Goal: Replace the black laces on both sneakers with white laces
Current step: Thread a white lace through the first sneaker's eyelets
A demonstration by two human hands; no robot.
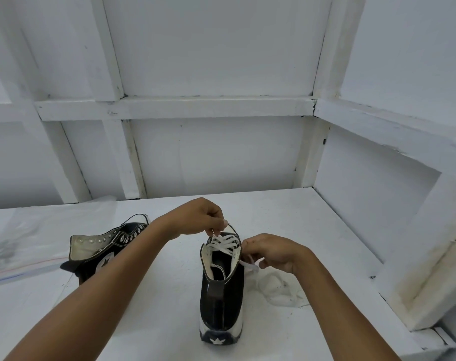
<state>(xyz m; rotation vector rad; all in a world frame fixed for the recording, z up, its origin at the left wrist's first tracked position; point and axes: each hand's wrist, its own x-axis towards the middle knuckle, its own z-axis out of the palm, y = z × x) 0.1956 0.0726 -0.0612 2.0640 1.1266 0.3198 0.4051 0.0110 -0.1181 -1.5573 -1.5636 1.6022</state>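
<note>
Threading the white lace (223, 243) up the near sneaker (221, 282).

Left grip (203, 217) pinched shut on a strand at the lowest crossings; right grip (271, 252) curled round the loose lace end, probably to hold tension during each pull. Directly beneath and between both grips, the sneaker upright on the surface (156, 321), heel nearest, likely stood so for easy reach into the eyelets. Well out beyond the left grip, the second sneaker (104, 251) on its side, eyelets bare, seemingly not yet laced.

1 wide-angle head view looks forward and down, close above the white table (169, 308)
</note>
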